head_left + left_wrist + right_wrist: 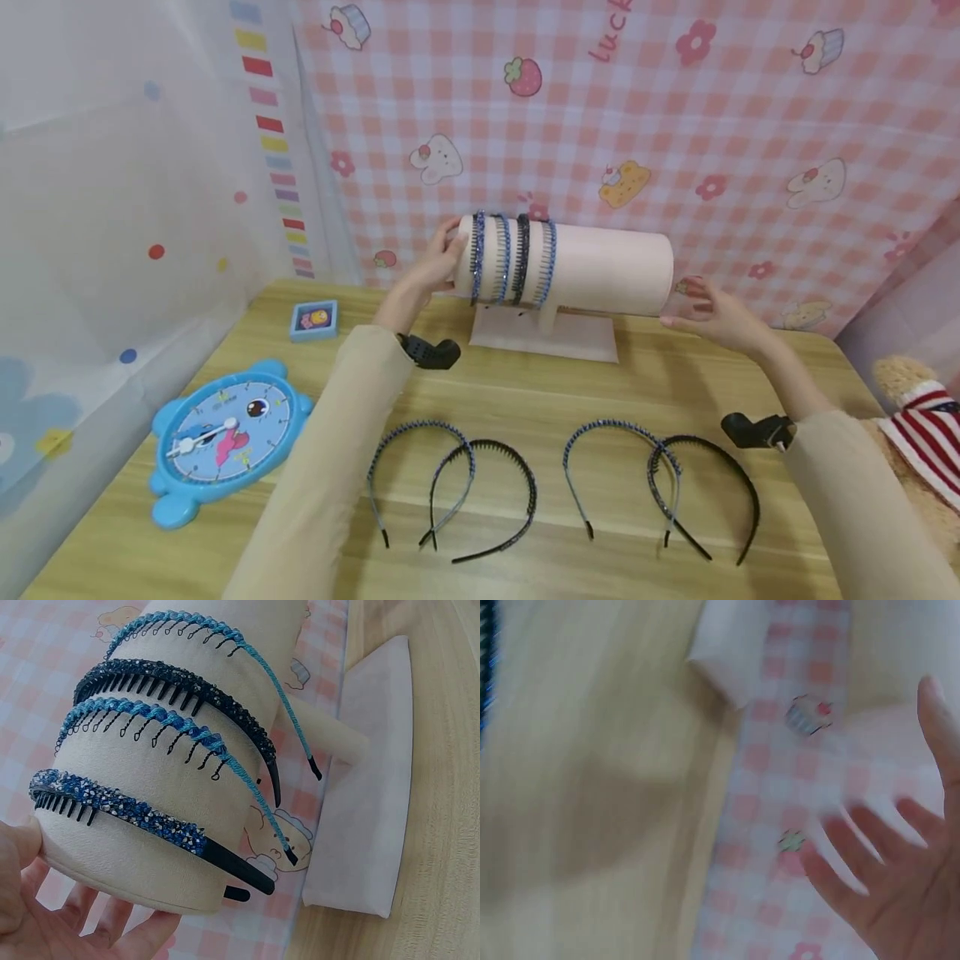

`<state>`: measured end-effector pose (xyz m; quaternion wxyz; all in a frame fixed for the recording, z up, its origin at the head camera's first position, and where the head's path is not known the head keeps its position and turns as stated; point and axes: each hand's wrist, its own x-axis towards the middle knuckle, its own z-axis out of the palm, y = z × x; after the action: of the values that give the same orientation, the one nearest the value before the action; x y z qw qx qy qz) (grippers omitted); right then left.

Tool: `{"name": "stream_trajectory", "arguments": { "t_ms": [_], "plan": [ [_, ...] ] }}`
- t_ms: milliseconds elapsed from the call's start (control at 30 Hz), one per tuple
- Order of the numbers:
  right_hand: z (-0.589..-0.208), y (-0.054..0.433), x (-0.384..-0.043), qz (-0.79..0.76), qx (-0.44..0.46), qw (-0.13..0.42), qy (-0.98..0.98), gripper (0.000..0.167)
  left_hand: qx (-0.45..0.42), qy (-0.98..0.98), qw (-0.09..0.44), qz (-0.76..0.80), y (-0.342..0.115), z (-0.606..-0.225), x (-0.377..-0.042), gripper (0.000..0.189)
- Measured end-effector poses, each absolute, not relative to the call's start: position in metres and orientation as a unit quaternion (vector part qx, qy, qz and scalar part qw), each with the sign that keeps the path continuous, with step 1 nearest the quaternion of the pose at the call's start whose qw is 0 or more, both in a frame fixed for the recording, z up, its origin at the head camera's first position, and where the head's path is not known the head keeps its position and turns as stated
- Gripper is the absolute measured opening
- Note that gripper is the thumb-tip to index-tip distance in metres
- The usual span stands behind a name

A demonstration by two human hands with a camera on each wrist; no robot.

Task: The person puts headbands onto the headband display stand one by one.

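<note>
Hands point(427, 271) point(726, 318) flank padded roll point(611, 268), long axis lying left-right.

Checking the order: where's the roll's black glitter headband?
In the head view, the black glitter headband sits on the left half of the roll, third from its left end, between two blue braided headbands.

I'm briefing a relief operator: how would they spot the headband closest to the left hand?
At the back of the wooden table sits a pale cylindrical headband stand. Four headbands line its left half; the blue glitter headband is the outermost, beside the left hand. Its blue and pale chips set it apart from the two braided blue headbands and the black glitter headband.
</note>
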<state>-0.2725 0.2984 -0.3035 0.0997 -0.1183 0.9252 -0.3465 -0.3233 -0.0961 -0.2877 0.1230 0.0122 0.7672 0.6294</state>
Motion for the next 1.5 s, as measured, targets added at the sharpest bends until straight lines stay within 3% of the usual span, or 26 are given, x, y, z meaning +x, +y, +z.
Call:
{"name": "stream_trajectory", "arguments": {
  "t_ms": [133,267,433,567,667,833,933,1200,1500],
  "plan": [
    [-0.319,0.315,-0.258,-0.319,-0.150,0.217,0.911,0.069,0.014,0.765,0.124,0.631,-0.094,-0.285,-0.325,0.047],
    [-0.333,0.322,-0.246,-0.288,-0.144,0.348,0.880,0.063,0.013,0.765,0.122,0.632,-0.094,-0.284,-0.325,0.046],
    [-0.350,0.325,-0.232,-0.246,-0.096,0.439,0.859,0.046,0.005,0.766,0.121,0.631,-0.095,-0.285,-0.324,0.046],
    [-0.357,0.323,-0.223,-0.219,-0.087,0.413,0.880,0.026,0.006,0.766,0.124,0.631,-0.095,-0.285,-0.325,0.046],
    [-0.353,0.322,-0.221,-0.213,-0.092,0.377,0.897,0.021,0.009,0.764,0.124,0.633,-0.094,-0.285,-0.325,0.046],
    [-0.324,0.321,-0.223,-0.231,-0.104,0.365,0.896,0.027,0.010,0.763,0.125,0.634,-0.094,-0.286,-0.325,0.046],
    [-0.299,0.321,-0.225,-0.233,-0.113,0.351,0.900,0.040,0.010,0.762,0.124,0.636,-0.094,-0.287,-0.324,0.046],
    [-0.263,0.312,-0.221,-0.171,-0.127,0.261,0.942,0.058,0.020,0.759,0.122,0.640,-0.097,-0.286,-0.323,0.047],
    [-0.258,0.309,-0.223,-0.212,-0.066,0.162,0.961,0.051,0.023,0.763,0.122,0.635,-0.095,-0.288,-0.323,0.046]
  ]
}}
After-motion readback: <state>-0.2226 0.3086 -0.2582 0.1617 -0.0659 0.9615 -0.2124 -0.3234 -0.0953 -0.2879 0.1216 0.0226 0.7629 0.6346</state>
